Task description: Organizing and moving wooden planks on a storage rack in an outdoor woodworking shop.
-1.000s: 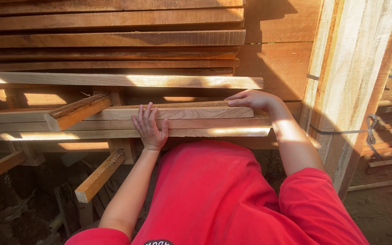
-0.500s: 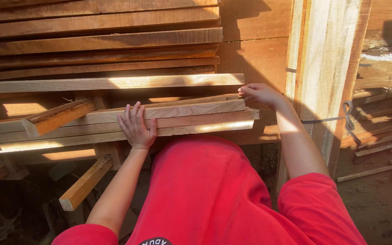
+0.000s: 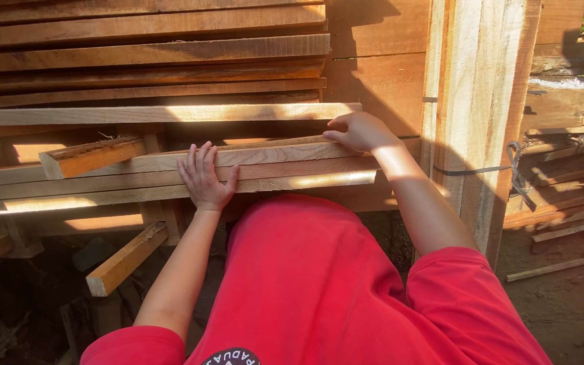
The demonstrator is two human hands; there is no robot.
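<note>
My left hand [image 3: 205, 177] lies flat, fingers apart, on the front face of a low stack of pale wooden planks [image 3: 292, 181]. My right hand [image 3: 356, 132] is curled over the right end of the top plank [image 3: 272, 154] of that stack. A longer plank [image 3: 170, 113] lies just above and behind it. My red shirt fills the lower middle of the view.
Darker boards [image 3: 143, 51] are stacked high behind. A strapped bundle of upright timbers [image 3: 481, 101] stands close on the right. A short block [image 3: 89, 157] rests on the stack's left, a loose batten [image 3: 126, 260] slants below, and scrap wood [image 3: 569, 230] lies on the dirt at right.
My right hand has shifted from the top plank's upper edge to its right end and closed over it. The left hand has stayed flat on the stack.
</note>
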